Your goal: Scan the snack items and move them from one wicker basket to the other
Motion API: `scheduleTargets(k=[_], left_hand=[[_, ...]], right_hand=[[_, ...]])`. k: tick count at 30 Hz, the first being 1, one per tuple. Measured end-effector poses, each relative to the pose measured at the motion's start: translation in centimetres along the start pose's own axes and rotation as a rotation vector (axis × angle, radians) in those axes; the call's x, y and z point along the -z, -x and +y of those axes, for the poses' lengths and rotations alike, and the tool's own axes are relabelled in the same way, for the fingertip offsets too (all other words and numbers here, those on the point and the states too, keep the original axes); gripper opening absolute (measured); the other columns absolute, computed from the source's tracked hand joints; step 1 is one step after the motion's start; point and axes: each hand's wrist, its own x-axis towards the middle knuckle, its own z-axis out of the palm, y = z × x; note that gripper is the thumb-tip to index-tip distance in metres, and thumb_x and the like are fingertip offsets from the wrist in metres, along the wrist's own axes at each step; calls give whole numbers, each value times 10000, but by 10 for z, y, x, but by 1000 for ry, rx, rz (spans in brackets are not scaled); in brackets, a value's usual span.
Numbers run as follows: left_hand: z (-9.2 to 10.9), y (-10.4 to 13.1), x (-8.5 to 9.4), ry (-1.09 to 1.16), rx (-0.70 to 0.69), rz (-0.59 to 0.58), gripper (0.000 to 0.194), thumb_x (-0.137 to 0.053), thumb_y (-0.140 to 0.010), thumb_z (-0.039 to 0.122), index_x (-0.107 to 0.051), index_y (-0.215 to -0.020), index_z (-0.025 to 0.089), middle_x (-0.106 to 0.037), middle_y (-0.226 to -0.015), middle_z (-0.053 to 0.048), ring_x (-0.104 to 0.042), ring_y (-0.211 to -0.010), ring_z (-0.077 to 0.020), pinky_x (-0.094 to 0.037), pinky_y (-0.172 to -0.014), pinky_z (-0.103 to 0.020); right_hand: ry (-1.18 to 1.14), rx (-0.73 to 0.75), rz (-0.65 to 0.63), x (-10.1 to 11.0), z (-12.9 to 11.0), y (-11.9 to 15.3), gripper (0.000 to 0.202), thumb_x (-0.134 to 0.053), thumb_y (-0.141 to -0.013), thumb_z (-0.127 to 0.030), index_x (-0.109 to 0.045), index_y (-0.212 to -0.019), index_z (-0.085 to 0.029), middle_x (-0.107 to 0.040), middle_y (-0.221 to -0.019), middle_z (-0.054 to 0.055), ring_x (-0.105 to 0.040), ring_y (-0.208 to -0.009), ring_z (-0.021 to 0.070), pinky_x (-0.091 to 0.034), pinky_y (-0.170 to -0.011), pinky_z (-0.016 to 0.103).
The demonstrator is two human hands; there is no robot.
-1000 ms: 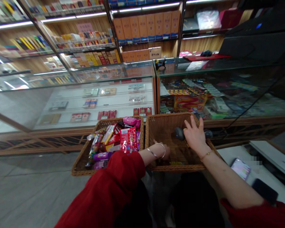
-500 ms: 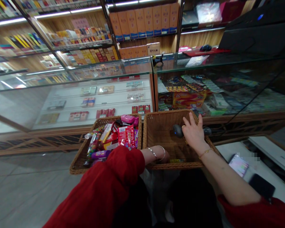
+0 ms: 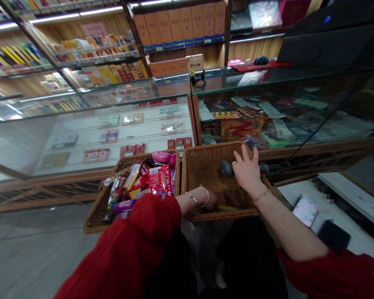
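Observation:
Reaching down into the right wicker basket (image 3: 199, 155) is my left hand (image 3: 210, 201), in a red sleeve with silver bangles at the wrist. Its fingers are in shadow and mostly hidden, so their grip cannot be made out. A thin yellow item (image 3: 227, 208) lies right beside those fingers, near the basket's front rim. My right hand (image 3: 247, 172) is over the basket's right side, fingers stretched and spread, with a ring on one. Under it runs a dark grey rounded device (image 3: 227, 169) with a small blue light; the palm hides its middle.
A second wicker basket (image 3: 92, 216) full of packaged sweets (image 3: 158, 180) stands against the left of the first. Glass display counters (image 3: 137, 124) rise behind both. At right, a phone (image 3: 304, 211) and a dark flat object (image 3: 334, 234) lie on a white surface.
The whole view has shifted slightly, with the scene moving left. The yellow item now shows more, tilted beside my left fingers. My right hand keeps its spread pose over the device.

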Motion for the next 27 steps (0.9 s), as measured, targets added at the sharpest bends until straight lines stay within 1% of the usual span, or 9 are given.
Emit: scheduleTargets(k=[2, 4, 7, 9, 12, 15, 17, 22, 27], left_hand=[[-2, 5, 11, -34, 40, -9, 138, -726, -805, 311, -787, -829, 190, -803, -961, -135, -736, -982, -307, -455, -1070, -584], [-5, 13, 21, -70, 86, 53, 199, -655, -870, 300, -774, -965, 171, -769, -1117, -174, -682, -1127, -345, -326, -1135, -681], [-10, 28, 32, -123, 160, 276, 201, -635, -896, 305, -731, -1036, 197, -738, -1166, -143, -627, -1186, -341, -150, -1191, -726], [-14, 40, 37, -145, 198, 408, 178, -622, -901, 259, -710, -1048, 211, -727, -1149, -116, -615, -1172, -325, -96, -1208, -721], [-21, 55, 40, -129, 266, 536, 184, -556, -950, 240, -690, -1074, 223, -719, -1127, -91, -603, -1160, -305, -91, -1207, -724], [-28, 67, 39, -51, 332, 604, 212, -502, -1004, 316, -670, -1116, 251, -734, -1122, -59, -602, -1160, -287, -73, -1198, -740], [-32, 74, 38, 2, 357, 635, 213, -499, -1010, 322, -657, -1144, 272, -742, -1137, -36, -605, -1163, -270, -50, -1200, -736], [-43, 91, 38, 102, 401, 732, 224, -493, -1012, 305, -633, -1187, 307, -736, -1206, -16, -593, -1212, -246, -85, -1204, -715], [-54, 110, 40, 81, 465, 835, 260, -498, -997, 282, -634, -1217, 316, -727, -1237, -28, -570, -1248, -263, -95, -1208, -716]], right_hand=[[4, -6, 1, 1, 0, 0, 338, -487, -887, -132, -796, -1008, -195, -587, -1485, 82, -323, -1498, 405, -141, -1210, 720], [1, -12, 3, 2, -1, 0, 341, -477, -898, -131, -794, -1016, -182, -585, -1487, 85, -326, -1495, 412, -151, -1208, 718], [-11, -27, 17, 3, -1, 0, 331, -484, -902, -131, -789, -1024, -176, -585, -1487, 86, -328, -1494, 410, -167, -1204, 710], [-17, -41, 22, 3, -1, 0, 313, -516, -886, -131, -783, -1041, -182, -581, -1492, 81, -321, -1498, 405, -173, -1199, 707], [-26, -57, 23, 3, 1, -1, 299, -572, -852, -147, -771, -1071, -186, -570, -1503, 82, -310, -1499, 403, -174, -1188, 714], [-45, -70, 28, 3, 2, -2, 302, -598, -832, -164, -760, -1086, -178, -558, -1513, 90, -305, -1498, 402, -173, -1179, 721], [-66, -83, 45, 3, 2, -2, 305, -597, -824, -163, -755, -1084, -171, -559, -1512, 98, -306, -1496, 399, -171, -1175, 724], [-140, -127, 141, -1, 4, -3, 332, -543, -807, -105, -745, -1057, -187, -590, -1482, 89, -328, -1489, 362, -162, -1169, 713], [-209, -121, 233, -2, 5, -6, 356, -570, -745, -100, -735, -1044, -201, -605, -1465, 82, -308, -1498, 355, -135, -1163, 713]])
